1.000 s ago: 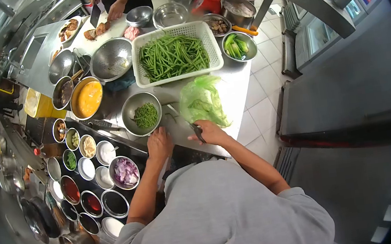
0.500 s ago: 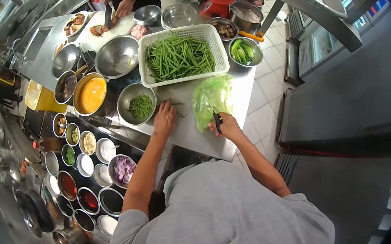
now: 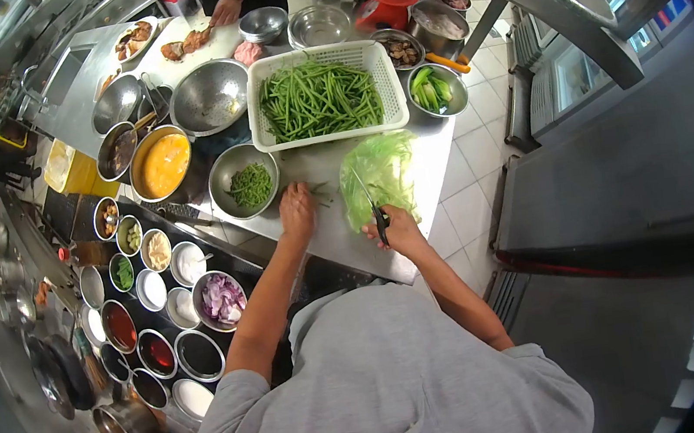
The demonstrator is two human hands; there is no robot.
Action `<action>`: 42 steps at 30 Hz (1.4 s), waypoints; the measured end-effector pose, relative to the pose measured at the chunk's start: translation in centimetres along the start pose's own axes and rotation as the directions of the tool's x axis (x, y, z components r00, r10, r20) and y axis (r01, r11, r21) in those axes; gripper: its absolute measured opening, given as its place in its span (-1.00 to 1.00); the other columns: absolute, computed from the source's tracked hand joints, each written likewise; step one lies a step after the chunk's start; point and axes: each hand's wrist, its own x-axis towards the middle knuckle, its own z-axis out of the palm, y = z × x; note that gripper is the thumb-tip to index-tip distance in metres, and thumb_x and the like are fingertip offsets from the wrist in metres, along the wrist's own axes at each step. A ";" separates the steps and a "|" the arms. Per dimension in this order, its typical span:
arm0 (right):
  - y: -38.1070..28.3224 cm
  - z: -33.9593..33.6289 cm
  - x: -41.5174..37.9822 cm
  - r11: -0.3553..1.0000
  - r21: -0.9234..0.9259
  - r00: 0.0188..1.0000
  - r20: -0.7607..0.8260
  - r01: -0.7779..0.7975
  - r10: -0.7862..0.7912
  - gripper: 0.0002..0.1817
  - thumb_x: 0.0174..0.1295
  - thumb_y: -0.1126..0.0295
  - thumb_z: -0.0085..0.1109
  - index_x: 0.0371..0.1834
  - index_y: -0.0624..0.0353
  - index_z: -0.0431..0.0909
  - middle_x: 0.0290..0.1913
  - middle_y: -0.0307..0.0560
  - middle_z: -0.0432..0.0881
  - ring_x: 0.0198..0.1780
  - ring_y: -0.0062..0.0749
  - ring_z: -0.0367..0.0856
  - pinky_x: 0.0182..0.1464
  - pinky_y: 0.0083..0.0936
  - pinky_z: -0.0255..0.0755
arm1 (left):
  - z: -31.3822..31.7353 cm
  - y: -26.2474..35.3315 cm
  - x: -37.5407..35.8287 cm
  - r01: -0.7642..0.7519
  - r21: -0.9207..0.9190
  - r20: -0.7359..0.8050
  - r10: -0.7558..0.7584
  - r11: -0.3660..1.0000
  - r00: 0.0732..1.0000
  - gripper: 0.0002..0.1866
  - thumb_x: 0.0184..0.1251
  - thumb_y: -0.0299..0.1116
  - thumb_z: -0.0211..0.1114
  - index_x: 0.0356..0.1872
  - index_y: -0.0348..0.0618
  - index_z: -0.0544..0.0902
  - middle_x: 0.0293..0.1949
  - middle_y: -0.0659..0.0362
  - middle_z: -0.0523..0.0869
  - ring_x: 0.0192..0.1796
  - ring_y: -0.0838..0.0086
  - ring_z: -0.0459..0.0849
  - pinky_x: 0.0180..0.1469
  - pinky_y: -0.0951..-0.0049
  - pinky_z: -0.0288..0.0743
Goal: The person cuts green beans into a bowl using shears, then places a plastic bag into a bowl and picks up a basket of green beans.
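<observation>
2 hands, well apart: my right hand point(image 3: 403, 228) is wrapped around a black-handled blade point(image 3: 381, 219); whether my left hand point(image 3: 298, 216) grips anything, I can't tell. The blade has just swung away from my left fingers to over the green plastic bag point(image 3: 394, 168), which I read as a pause in cutting. The loose green pieces point(image 3: 320, 190) lie just beside my left fingertips, the bowl point(image 3: 227, 167) of chopped greens point(image 3: 252, 186) on the other side.

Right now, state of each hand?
Left hand: fingers down at the counter; whether it grips anything can't be told.
Right hand: closed on the black-handled scissors.
</observation>
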 end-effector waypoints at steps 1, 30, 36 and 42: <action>-0.4 0.0 -0.1 1.000 0.016 1.000 0.004 0.007 -0.007 -0.51 0.21 0.28 0.50 0.06 0.38 0.55 -0.44 -0.08 0.75 -0.62 -0.58 0.57 -0.59 -0.60 0.41 | -0.1 -0.2 0.0 0.081 -0.072 0.053 -0.077 0.994 0.996 -0.83 0.25 -0.45 0.27 -0.18 -0.30 0.62 -0.19 -0.14 0.68 -0.17 -0.06 0.68 -0.12 0.03 0.60; -13.9 2.9 0.0 0.918 0.366 0.974 -0.210 0.154 -0.079 -0.38 0.18 0.49 0.54 0.28 0.27 0.44 -0.24 -0.10 0.77 -0.28 -0.57 0.70 -0.25 -0.62 0.58 | -13.3 7.8 -0.4 0.660 -0.521 0.329 -0.587 0.541 0.740 -0.79 0.15 -0.41 0.43 -0.31 -0.38 0.70 -0.37 -0.09 0.73 -0.32 0.13 0.73 -0.21 0.17 0.59; -14.6 3.6 -0.1 0.906 0.381 0.963 -0.255 0.186 -0.090 -0.42 0.21 0.51 0.52 0.26 0.27 0.44 -0.23 -0.09 0.75 -0.27 -0.53 0.71 -0.24 -0.58 0.60 | -13.2 8.3 -1.1 0.667 -0.582 0.337 -0.609 0.465 0.718 -0.80 0.22 -0.41 0.42 -0.28 -0.38 0.70 -0.36 -0.08 0.75 -0.35 0.22 0.73 -0.22 0.22 0.59; -14.8 3.4 0.0 0.852 0.521 0.977 -0.204 0.052 0.065 -0.46 0.21 0.54 0.51 0.22 0.26 0.46 -0.25 -0.09 0.71 -0.38 -0.57 0.65 -0.35 -0.61 0.55 | -12.2 6.6 -2.1 0.673 -0.707 0.663 -0.536 -0.218 0.523 -0.82 0.47 -0.40 0.26 -0.24 -0.35 0.67 -0.29 0.10 0.75 -0.16 0.42 0.70 -0.01 0.44 0.56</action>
